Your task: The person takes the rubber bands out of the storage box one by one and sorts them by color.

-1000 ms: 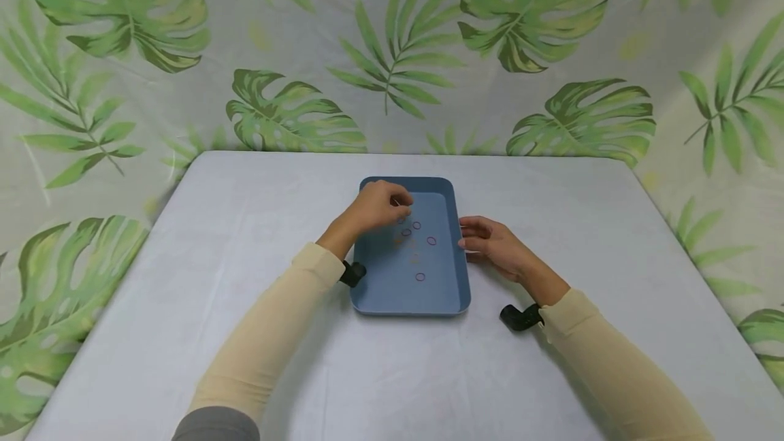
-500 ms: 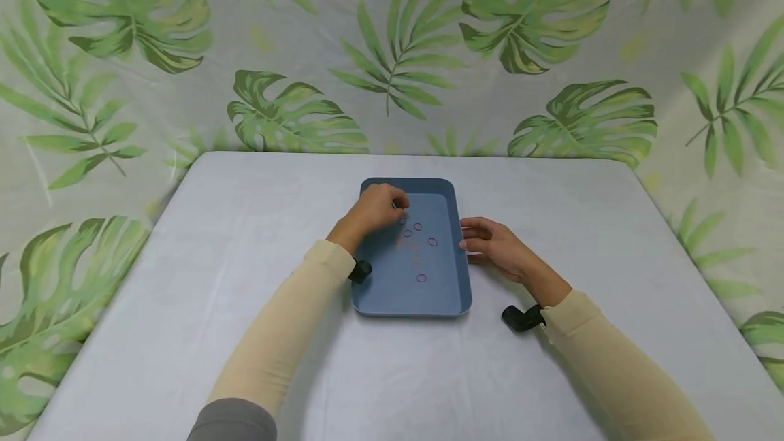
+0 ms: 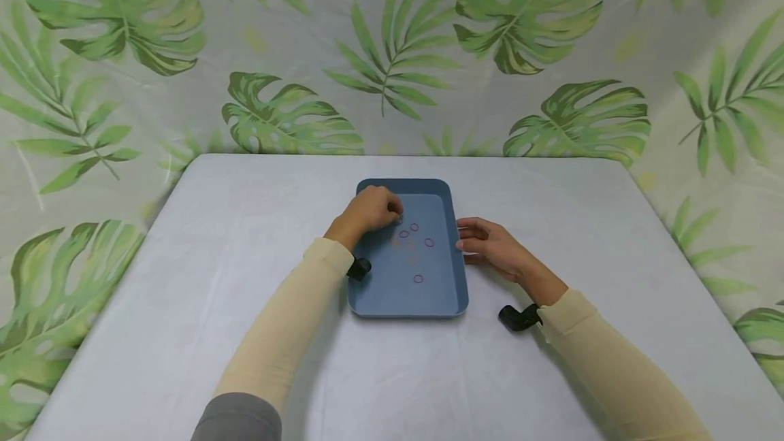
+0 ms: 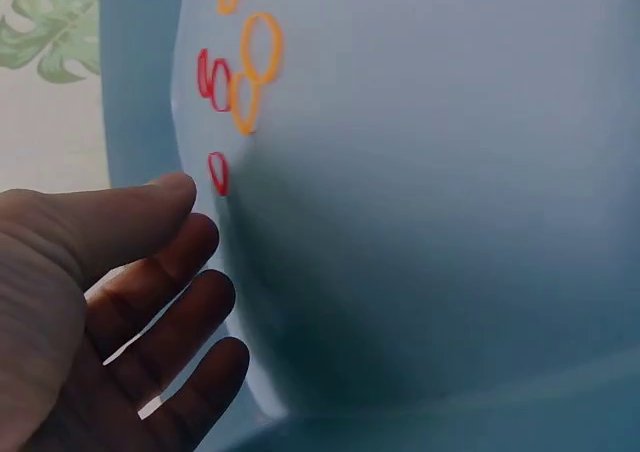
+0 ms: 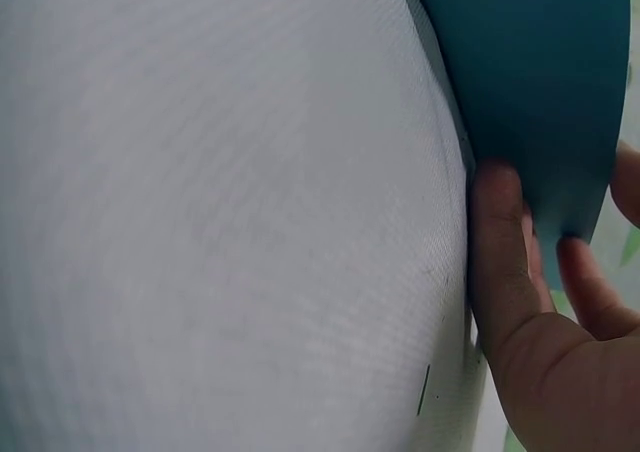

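Inside a blue tray (image 3: 380, 298) lie several thin red rubber bands (image 3: 429, 242) and several orange rubber bands (image 4: 262, 47). My left hand (image 3: 371, 208) is over the tray's far left part, palm down with fingers bent. In the left wrist view its thumb and index fingertips come close together, just beside a red rubber band (image 4: 218, 173) on the tray floor. Nothing shows between them. Outside the tray's right wall is my right hand (image 3: 490, 245), fingers extended. Its fingertips (image 5: 497, 187) touch the outer side of the blue wall (image 5: 540, 82).
A white cloth (image 3: 245, 223) covers the table under the tray. Behind it hangs a leaf-printed curtain (image 3: 392, 53). A black camera mount sits on each wrist, the right one (image 3: 519, 318) low over the cloth and the left one (image 3: 359, 269) above the tray's left rim.
The left hand has dipped slightly toward the tray floor, and its thumb and index finger have drawn closer. Its forearm has shifted a little right. The right hand stays at the tray wall.
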The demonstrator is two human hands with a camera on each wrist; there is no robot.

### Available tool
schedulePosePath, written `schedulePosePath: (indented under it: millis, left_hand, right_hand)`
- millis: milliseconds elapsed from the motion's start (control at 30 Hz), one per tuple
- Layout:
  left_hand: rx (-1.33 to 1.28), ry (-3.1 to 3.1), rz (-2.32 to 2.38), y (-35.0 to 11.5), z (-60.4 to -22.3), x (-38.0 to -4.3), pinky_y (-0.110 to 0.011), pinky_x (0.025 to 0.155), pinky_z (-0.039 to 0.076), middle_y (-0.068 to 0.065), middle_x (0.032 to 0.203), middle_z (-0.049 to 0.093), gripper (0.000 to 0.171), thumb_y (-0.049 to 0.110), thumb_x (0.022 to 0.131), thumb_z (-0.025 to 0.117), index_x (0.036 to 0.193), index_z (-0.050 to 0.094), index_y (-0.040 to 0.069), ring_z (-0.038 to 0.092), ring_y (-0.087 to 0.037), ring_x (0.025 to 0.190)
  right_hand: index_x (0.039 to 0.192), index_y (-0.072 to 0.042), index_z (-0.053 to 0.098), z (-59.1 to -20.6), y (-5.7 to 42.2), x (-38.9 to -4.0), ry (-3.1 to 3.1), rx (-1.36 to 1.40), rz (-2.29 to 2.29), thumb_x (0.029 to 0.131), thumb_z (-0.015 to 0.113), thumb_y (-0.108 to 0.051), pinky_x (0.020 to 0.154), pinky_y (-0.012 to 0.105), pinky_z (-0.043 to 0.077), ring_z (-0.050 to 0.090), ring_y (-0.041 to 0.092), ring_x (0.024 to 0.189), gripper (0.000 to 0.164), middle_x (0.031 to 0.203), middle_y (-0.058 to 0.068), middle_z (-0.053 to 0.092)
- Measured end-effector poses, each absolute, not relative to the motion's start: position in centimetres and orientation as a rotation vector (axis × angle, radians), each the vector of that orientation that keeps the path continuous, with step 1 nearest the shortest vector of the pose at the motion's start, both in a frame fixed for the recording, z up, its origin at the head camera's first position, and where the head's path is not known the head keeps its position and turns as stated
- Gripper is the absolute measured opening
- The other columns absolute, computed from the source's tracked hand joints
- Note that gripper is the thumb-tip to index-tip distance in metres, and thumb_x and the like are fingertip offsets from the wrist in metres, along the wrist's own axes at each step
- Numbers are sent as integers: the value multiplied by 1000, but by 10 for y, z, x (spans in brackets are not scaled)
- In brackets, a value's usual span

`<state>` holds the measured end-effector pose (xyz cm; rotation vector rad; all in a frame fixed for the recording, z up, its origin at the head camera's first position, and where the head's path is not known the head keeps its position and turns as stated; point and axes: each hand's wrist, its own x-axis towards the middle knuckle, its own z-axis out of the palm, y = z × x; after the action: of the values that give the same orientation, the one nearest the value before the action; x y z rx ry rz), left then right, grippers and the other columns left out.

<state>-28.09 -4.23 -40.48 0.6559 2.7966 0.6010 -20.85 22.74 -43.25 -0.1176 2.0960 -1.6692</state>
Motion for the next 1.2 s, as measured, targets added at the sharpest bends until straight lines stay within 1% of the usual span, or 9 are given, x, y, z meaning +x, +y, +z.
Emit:
schedulePosePath:
  millis: [167,367,600,767,867,933,1033,1200]
  left_hand:
    - [638,2798,577,-41,-410,-282,-38,92,54,-4,109,75,15,21,93,69,103,77,15,66,-23,103]
    - [665,2836,527,-38,-412,-282,-36,87,54,-3,102,75,12,20,93,68,97,77,13,65,-21,93]
    - [701,2885,435,-34,-414,-281,-35,81,55,-3,97,74,12,18,94,66,93,77,13,63,-19,85]
    - [723,2893,384,-31,-414,-279,-32,73,51,-3,91,71,15,15,95,63,85,73,12,58,-18,79]
    - [755,2897,353,-30,-415,-278,-31,67,47,-4,87,67,20,12,97,59,80,70,11,56,-18,75]
    - [781,2893,344,-30,-415,-277,-31,66,46,-5,87,65,21,11,97,57,79,69,11,55,-18,74]
    - [810,2860,429,-32,-416,-277,-31,69,46,-4,91,64,20,14,99,55,85,70,12,55,-17,76]
    - [784,2699,911,-40,-402,-272,-36,83,48,-6,102,66,16,21,102,55,98,67,12,59,-20,91]
  right_hand:
    - [151,1,31,-434,226,-208,2085,-109,-1671,97,61,-9,97,38,55,61,16,113,62,148,28,42]
    - [151,1,32,-433,226,-208,2080,-108,-1674,97,61,-8,98,39,55,61,19,115,62,148,28,43]
    - [151,1,32,-432,227,-208,2089,-109,-1668,97,62,-9,98,40,55,60,20,117,63,147,28,43]
    - [151,1,31,-432,228,-208,2079,-99,-1672,97,61,-8,98,39,55,61,16,113,62,147,28,43]
    - [151,1,31,-432,228,-209,2078,-100,-1674,97,61,-8,98,40,55,61,16,113,62,147,28,43]
    - [151,0,32,-432,228,-209,2081,-98,-1673,97,61,-8,98,40,55,60,17,114,62,147,28,44]
    - [151,1,32,-433,228,-209,2089,-105,-1664,97,61,-8,98,40,55,60,19,115,62,146,28,44]
    - [151,1,32,-432,229,-209,2086,-111,-1663,97,61,-8,98,40,55,61,18,114,61,146,28,45]
